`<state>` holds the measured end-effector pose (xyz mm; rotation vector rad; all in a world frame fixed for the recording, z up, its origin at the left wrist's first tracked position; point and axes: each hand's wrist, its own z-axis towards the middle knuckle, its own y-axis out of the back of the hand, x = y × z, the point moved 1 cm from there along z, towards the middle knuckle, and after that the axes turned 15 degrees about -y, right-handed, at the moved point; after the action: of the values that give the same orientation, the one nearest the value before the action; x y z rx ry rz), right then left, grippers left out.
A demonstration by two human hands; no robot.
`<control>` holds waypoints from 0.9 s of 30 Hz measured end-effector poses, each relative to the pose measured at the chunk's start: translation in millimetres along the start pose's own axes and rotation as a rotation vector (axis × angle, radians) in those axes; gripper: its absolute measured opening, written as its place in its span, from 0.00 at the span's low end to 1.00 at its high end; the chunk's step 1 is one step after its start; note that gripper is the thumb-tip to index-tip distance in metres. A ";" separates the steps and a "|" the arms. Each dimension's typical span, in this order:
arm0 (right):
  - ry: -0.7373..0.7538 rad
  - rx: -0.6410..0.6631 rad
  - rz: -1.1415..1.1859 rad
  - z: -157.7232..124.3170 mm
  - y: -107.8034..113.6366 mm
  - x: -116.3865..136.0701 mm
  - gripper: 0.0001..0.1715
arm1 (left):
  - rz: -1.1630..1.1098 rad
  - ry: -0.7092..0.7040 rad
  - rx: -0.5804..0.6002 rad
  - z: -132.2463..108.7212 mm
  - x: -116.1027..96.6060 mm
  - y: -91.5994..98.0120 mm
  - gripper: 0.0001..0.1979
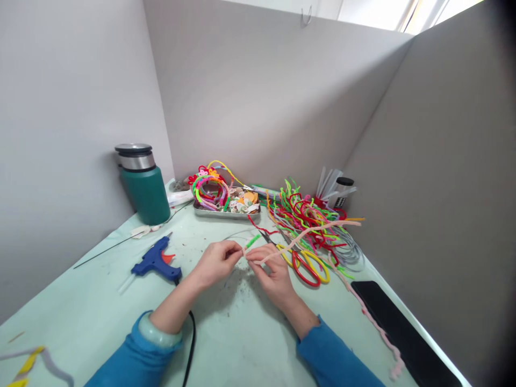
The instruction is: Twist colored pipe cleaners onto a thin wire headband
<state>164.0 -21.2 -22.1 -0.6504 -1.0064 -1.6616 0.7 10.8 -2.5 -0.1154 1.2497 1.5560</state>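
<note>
My left hand (215, 263) pinches a short stretch of pink pipe cleaner over the middle of the table. A green fuzzy piece (252, 241) sticks up between my hands, beside the pinch; whether it is joined to the pink one is unclear. Between thumb and fingers, my right hand (277, 279) grips the pale pink pipe cleaner (308, 231), whose long end reaches off to the right. Close behind that hand lie scissors with red handles (302, 273) and scissors with yellow handles (321, 269). The fingertips partly hide the spot where the pieces meet.
A blue glue gun (155, 260) lies at left, its black cord (191, 344) running forward. Behind it stands a green bottle (145, 194). A metal tray (226, 215) holds craft pieces; tangled pipe cleaners (302, 212) heap at back right. A black phone-like slab (397, 328) lies right.
</note>
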 end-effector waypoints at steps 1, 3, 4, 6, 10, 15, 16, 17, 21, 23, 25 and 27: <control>-0.002 0.000 -0.004 0.1 -0.1 -1.1 0.09 | -0.037 0.008 -0.005 0.0 1.1 -0.1 0.13; -0.004 0.001 -0.007 0.4 -0.3 -3.1 0.09 | -0.110 0.027 -0.019 0.1 3.0 -0.2 0.13; -0.003 0.001 -0.007 0.6 -0.4 -3.8 0.08 | -0.141 0.037 -0.025 0.2 3.7 -0.3 0.14; -0.003 0.003 -0.008 0.7 -0.8 -4.8 0.09 | -0.194 0.053 -0.033 0.4 4.4 -0.2 0.15; -0.010 0.012 -0.027 0.4 -1.3 -6.6 0.09 | -0.251 0.056 -0.028 1.1 3.8 0.7 0.16; 0.011 0.030 -0.061 0.1 -0.8 -7.8 0.09 | -0.173 0.051 -0.077 1.2 4.5 0.9 0.16; 0.018 0.037 -0.065 0.0 -0.8 -7.7 0.10 | -0.153 0.047 -0.086 1.2 4.7 0.7 0.15; 0.023 0.042 -0.068 -0.2 -0.9 -7.6 0.10 | -0.137 0.042 -0.095 1.2 4.6 0.6 0.15; -0.009 0.066 -0.079 -1.7 -2.2 -6.7 0.11 | -0.111 0.042 -0.141 1.7 2.9 2.2 0.14; -0.014 0.088 -0.082 -2.8 -2.9 -5.7 0.12 | -0.097 0.045 -0.169 2.2 2.0 4.5 0.14; 0.006 0.103 -0.088 -3.8 -3.3 -4.9 0.13 | -0.074 0.042 -0.202 2.7 1.5 7.5 0.14; 0.031 0.122 -0.104 -4.6 -3.4 -4.8 0.15 | -0.053 0.036 -0.232 3.1 1.4 10.1 0.14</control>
<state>162.5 -22.4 -29.3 -0.4977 -1.1254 -1.6806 -6.0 15.4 4.4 -0.3243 1.0807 1.6549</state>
